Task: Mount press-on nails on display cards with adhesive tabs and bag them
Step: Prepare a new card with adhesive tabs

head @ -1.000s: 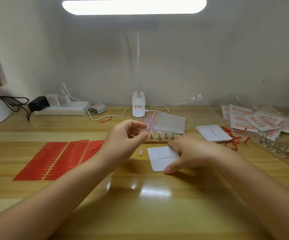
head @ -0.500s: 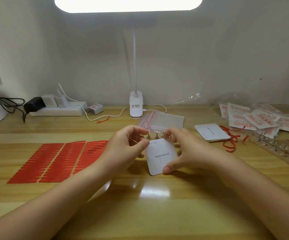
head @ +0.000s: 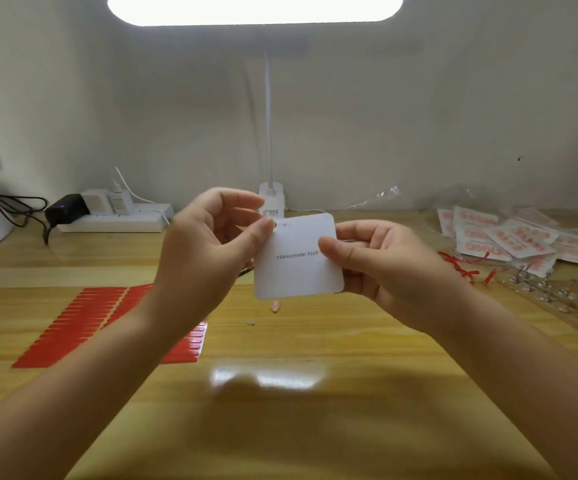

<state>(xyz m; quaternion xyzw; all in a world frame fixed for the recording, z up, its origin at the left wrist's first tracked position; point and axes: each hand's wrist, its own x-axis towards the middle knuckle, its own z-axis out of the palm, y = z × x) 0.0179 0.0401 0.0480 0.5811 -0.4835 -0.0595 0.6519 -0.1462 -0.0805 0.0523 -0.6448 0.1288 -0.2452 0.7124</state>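
Single view, head-worn wide-angle cam, looking forward and slightly down across the bench point(head: 280, 427) toward the back wall point(head: 419, 116). Both forearms enter from the bottom corners and meet mid-frame, close to the lens. Left hand point(head: 208, 251) and right hand point(head: 381, 268) sit either side of the card point(head: 294, 271), which is about frame centre. Lamp head point(head: 254, 8) is cut by the top edge, directly above the hands; lamp base point(head: 272, 199) just behind them. Wide lens bows the bench edges at the sides. No second view to overlap with.
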